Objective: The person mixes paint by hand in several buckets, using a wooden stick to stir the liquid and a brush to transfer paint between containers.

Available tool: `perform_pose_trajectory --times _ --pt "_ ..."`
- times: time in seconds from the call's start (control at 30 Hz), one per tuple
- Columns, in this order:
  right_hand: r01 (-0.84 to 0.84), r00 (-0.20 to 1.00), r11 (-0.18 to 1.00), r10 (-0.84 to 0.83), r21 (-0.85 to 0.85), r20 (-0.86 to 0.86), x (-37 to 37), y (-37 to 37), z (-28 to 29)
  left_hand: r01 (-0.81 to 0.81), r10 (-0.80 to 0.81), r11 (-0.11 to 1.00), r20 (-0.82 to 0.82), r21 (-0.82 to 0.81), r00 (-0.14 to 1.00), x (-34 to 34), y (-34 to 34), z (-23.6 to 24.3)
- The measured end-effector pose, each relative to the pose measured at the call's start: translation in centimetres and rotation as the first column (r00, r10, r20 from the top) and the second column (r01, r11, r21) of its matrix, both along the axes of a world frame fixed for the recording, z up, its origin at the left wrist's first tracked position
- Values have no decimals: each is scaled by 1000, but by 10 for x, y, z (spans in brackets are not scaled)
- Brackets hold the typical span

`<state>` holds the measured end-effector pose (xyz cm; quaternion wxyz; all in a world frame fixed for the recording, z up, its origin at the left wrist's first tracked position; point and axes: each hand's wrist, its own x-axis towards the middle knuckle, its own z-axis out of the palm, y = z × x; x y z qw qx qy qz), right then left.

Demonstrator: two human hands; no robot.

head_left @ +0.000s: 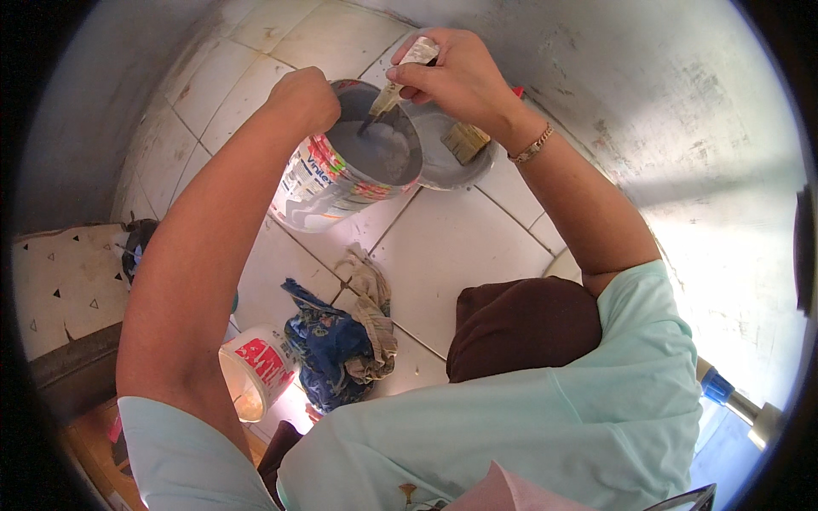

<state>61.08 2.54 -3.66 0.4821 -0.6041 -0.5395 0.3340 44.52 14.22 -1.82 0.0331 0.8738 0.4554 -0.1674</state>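
Note:
My left hand (305, 100) is closed on the near-left rim of a white paint bucket (308, 189) with colourful printing, which leans in its grip. Grey paint (362, 155) lies inside. Above the bucket, my right hand (456, 72) grips a paintbrush (388, 98) by its pale, stained handle. The brush slants down, its dark bristle end at the paint; whether the tip is under the surface I cannot tell. Just right of the bucket is a round, shallow grey container (436, 175), smeared with paint. A wide second brush (464, 142) rests in it.
White floor tiles (464, 243) lie under everything. Nearer me are a crumpled blue cloth (328, 349), a beige cloth (371, 289) and a tipped small white tub (256, 375). A grey-smeared wall (596, 102) rises at the right. A patterned cushion-like thing (68, 272) is at left.

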Motion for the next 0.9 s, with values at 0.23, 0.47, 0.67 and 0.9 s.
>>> perform_pose_trajectory --times 0.23,0.47,0.67,0.9 --pt "18 998 990 -27 141 64 3 6 -19 22 -19 999 -73 33 997 12 0 0" --pt "42 999 994 -44 103 17 5 5 -22 108 -99 992 -118 70 988 20 -1 -3" --pt "52 991 988 -69 148 110 9 7 -28 146 -137 985 -100 90 986 27 -2 -10" --pt "62 973 966 -115 251 202 15 7 -28 80 -73 993 -81 88 994 41 -3 -18"
